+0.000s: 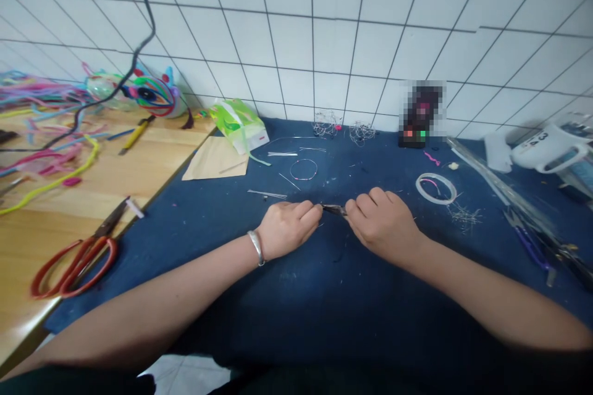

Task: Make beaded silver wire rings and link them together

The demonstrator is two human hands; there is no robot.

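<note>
My right hand (pixel 383 222) is closed round a pair of pliers (pixel 334 209), whose dark narrow jaws point left. My left hand (pixel 290 226), with a silver bangle (pixel 256 247) on its wrist, is pinched at the jaw tips. What its fingers hold is too small to make out. Just beyond the hands lies a thin wire ring (pixel 304 169) with small pinkish beads. Short straight wires (pixel 267 194) rest on the dark blue cloth (pixel 287 296) near my left hand.
Orange-handled scissors (pixel 76 265) lie at left. A green tissue pack (pixel 238 123), tangled wire (pixel 361 133) and a phone (pixel 419 114) stand along the tiled wall. To the right are a tape-like ring (pixel 435 189), purple-handled pliers (pixel 525 237) and a white mug (pixel 551 147).
</note>
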